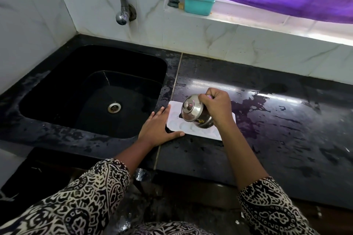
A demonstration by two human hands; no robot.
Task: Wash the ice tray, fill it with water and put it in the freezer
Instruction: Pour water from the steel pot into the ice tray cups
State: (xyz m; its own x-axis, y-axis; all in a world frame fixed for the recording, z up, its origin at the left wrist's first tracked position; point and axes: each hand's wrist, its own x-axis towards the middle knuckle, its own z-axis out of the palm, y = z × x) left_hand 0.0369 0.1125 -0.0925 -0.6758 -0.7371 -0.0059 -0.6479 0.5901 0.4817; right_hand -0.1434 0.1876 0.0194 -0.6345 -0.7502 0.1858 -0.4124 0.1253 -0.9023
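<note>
Right hand [215, 107] grips shiny steel pot [193, 110], white ice tray [175, 118] beneath

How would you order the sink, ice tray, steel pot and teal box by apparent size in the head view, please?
1. sink
2. ice tray
3. steel pot and teal box look alike; the box is farther, so unranked.

Right side: we find open room over the wet countertop [286, 129] beyond the ice tray [175, 124].
Over tray: steel pot [196, 112] and our right hand [215, 107] block it.
</note>
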